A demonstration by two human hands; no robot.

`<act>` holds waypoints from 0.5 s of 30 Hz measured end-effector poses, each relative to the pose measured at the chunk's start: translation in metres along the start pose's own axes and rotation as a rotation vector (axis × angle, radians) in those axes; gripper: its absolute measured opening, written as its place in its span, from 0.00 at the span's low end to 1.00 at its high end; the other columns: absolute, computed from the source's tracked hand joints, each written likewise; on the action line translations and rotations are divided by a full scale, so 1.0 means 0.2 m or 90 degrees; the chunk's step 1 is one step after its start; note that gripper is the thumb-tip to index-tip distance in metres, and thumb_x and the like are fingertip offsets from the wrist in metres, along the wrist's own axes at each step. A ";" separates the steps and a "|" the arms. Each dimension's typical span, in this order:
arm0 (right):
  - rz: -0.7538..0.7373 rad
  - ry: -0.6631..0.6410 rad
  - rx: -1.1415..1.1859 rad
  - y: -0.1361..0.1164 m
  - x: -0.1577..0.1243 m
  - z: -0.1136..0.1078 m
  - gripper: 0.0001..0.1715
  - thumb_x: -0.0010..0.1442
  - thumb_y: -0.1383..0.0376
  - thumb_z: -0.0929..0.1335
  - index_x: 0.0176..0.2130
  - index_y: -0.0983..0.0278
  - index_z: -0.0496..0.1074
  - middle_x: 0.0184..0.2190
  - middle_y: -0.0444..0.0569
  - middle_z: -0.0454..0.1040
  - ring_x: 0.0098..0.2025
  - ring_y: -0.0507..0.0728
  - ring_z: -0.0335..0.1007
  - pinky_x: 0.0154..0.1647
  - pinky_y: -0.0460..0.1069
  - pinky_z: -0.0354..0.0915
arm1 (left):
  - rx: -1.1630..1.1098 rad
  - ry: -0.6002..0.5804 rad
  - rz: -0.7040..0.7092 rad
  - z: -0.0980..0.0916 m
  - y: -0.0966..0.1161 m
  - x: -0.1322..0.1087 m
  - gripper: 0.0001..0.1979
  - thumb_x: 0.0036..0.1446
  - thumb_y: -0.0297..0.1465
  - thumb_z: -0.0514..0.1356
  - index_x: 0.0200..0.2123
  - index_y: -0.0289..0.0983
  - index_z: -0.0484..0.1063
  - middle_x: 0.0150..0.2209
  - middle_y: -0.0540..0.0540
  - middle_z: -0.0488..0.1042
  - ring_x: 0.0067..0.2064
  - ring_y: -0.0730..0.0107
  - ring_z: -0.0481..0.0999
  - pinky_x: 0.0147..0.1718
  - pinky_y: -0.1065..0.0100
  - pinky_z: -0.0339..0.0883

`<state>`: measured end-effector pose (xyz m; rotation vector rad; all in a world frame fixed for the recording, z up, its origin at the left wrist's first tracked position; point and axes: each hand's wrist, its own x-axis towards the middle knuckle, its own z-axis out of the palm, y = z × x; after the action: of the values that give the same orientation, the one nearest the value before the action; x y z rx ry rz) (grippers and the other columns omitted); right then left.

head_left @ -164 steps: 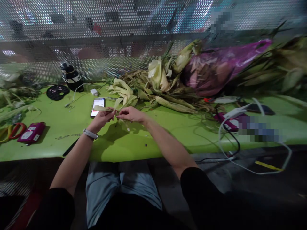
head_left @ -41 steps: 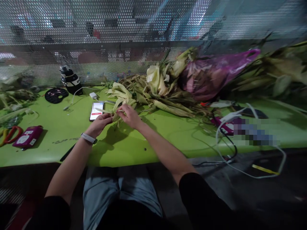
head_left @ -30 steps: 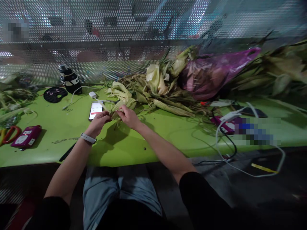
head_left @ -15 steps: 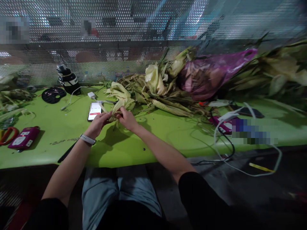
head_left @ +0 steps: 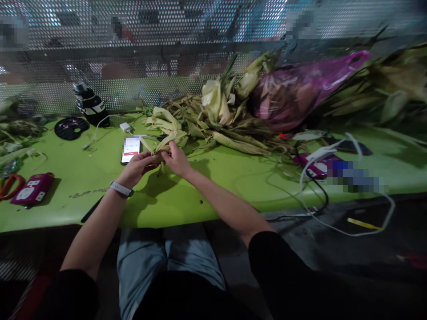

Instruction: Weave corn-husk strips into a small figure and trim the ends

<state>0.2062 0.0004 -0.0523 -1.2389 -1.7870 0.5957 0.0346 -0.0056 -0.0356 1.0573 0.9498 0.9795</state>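
Observation:
My left hand (head_left: 136, 168), with a white band at the wrist, and my right hand (head_left: 176, 161) meet above the green table (head_left: 216, 186). Both pinch a small bundle of pale corn husk strips (head_left: 166, 143), fingers closed on it. A loose husk end sticks out to the left over a phone (head_left: 130, 150) lying with its screen lit. Just behind my hands lies a heap of corn husks (head_left: 213, 120).
A purple plastic bag (head_left: 300, 91) full of husks lies at the back right. White and black cables (head_left: 320, 178) trail over the right edge. At the left are a pink device (head_left: 28, 190), red scissors (head_left: 8, 186), a black disc (head_left: 71, 128) and a bottle (head_left: 89, 103). A perforated metal screen (head_left: 133, 66) backs the table.
Both hands have kept working the husk strips close together, shifting slightly toward the husk heap. The loose end at the left has folded in shorter.

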 end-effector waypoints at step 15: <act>-0.024 0.003 0.109 0.03 0.02 0.02 0.20 0.66 0.62 0.61 0.54 0.66 0.66 0.52 0.57 0.72 0.49 0.58 0.71 0.53 0.53 0.67 | 0.030 0.014 -0.004 0.03 0.01 -0.02 0.16 0.44 0.34 0.72 0.38 0.36 0.78 0.37 0.46 0.79 0.36 0.72 0.78 0.35 0.70 0.74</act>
<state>0.2055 0.0076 -0.0569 -1.0872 -1.7138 0.7083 0.0381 -0.0107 -0.0327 1.0847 0.9982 0.9681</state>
